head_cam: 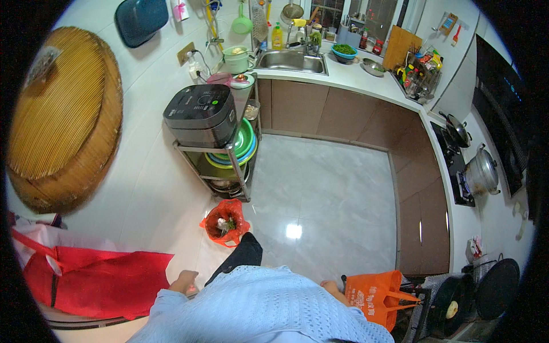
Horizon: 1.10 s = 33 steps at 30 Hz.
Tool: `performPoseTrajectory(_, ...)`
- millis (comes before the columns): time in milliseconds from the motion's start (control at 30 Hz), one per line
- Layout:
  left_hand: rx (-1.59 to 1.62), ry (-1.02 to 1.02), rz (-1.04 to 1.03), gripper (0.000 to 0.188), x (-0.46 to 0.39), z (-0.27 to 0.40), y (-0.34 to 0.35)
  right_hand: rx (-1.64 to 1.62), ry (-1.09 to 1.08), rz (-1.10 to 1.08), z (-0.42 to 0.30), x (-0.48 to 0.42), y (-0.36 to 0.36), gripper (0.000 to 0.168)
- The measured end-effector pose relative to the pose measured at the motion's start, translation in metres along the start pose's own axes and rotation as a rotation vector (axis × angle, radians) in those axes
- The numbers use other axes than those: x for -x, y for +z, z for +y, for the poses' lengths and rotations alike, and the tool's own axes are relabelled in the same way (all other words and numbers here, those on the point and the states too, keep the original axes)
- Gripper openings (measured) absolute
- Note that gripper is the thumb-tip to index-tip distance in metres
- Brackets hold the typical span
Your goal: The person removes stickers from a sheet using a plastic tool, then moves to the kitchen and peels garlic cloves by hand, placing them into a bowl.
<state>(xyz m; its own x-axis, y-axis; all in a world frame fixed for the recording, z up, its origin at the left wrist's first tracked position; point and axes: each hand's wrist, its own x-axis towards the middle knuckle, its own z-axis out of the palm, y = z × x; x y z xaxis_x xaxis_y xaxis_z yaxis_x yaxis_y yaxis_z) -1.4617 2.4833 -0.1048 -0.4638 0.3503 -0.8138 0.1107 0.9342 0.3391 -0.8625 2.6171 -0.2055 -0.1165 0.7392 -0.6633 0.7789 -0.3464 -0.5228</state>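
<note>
My left hand [185, 281] hangs low at my side, close to a red cloth bag [111, 278]; whether its fingers hold anything is not clear. On the other side, my right hand [331, 286] is partly hidden by my blue sleeve, near an orange bag [371, 296] with writing. A waste bin lined with a red plastic bag [231, 236] stands on the floor by my dark-clad leg, with scraps inside. Beyond it, a black rice cooker [199, 115] sits on a metal shelf rack [206, 150] above nested green, blue and yellow basins [244, 139].
A counter [296, 77] with a steel sink [291, 62] curves along the back. Blue bowl of greens [344, 50], bottles and a cutting board [399, 47] stand there. At right, a steel pot [482, 171] sits over a lit burner. Black pans [497, 287] are at lower right.
</note>
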Motion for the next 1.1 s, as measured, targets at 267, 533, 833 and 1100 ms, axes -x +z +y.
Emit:
performPoseTrajectory(267, -0.045, -0.082, -0.068, 0.022, -0.018, 0.153, 0.032, 0.076, 0.123, -0.122, 0.032, -0.001, 0.012, 0.014)
performPoseTrajectory(533, -0.106, -0.029, -0.153, 0.018, -0.062, 0.247, 0.036, 0.039, 0.303, -0.112, 0.005, -0.039, -0.044, 0.014)
performPoseTrajectory(833, -0.362, 0.306, -0.527, 0.021, -0.252, 0.28, 0.064, -0.264, 0.132, 0.176, -0.145, -0.159, -0.161, 0.011)
performPoseTrajectory(1100, -0.247, 0.154, -0.375, 0.035, -0.204, 0.556, 0.119, -0.269, 0.25, 0.15, -0.142, -0.214, -0.227, 0.014)
